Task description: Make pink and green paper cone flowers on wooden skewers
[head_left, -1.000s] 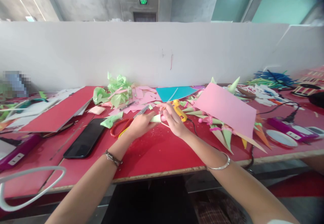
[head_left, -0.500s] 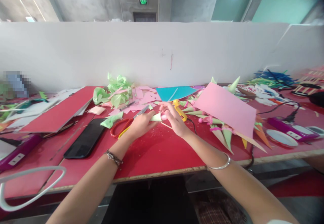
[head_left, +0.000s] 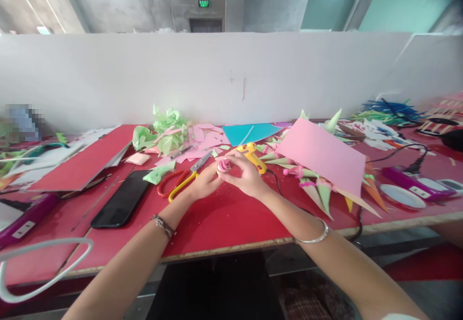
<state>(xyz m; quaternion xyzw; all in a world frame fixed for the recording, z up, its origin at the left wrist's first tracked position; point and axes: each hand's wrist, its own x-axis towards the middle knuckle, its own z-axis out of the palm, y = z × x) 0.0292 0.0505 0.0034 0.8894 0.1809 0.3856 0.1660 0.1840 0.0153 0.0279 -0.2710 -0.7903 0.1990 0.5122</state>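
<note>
A small pink rolled paper flower [head_left: 224, 166] faces up between my two hands, above the red table. My left hand [head_left: 205, 181] is closed round its lower part, and the stem or cone beneath is hidden by the fingers. The fingers of my right hand [head_left: 247, 174] curl round the flower's right side, with the thumb at its lower edge. Left of my hands lie scissors [head_left: 184, 185] with red and yellow handles. Just behind my right hand rests a yellow glue gun [head_left: 253, 156] with a clear glue stick.
A black phone [head_left: 122, 198] and a red sheet [head_left: 83, 158] lie at left. Green crumpled paper [head_left: 168, 127], pink scraps [head_left: 206, 139] and a blue sheet [head_left: 249, 133] are at the back. Pink card [head_left: 321, 153] covers several paper cones [head_left: 314, 195] on the right.
The flower has turned from lying sideways to facing up toward me. My right hand has closed in round it, and more of the scissors and glue gun shows.
</note>
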